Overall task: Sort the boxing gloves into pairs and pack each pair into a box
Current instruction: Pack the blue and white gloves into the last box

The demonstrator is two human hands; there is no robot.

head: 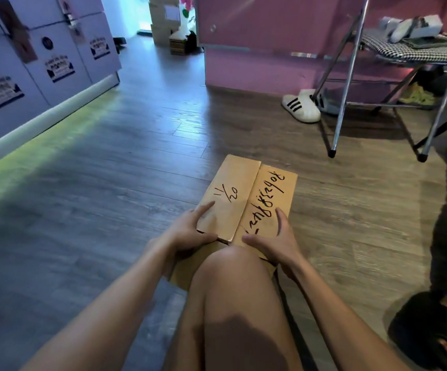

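A brown cardboard box (246, 194) lies on the wooden floor right in front of my knee, its two top flaps folded shut, with black handwriting on both. My left hand (190, 228) grips the near left corner of the box, fingers spread on the left flap and thumb at its near edge. My right hand (275, 239) holds the near right corner, thumb across the right flap. No boxing gloves are visible; what is inside the box is hidden.
A folding chair (350, 84) with a checkered seat stands at the right, with white striped slippers (301, 105) beneath it. White lockers (43, 62) line the left wall. A pink counter (270, 49) stands behind. Another person's dark leg and sandal (436, 317) are at the right edge.
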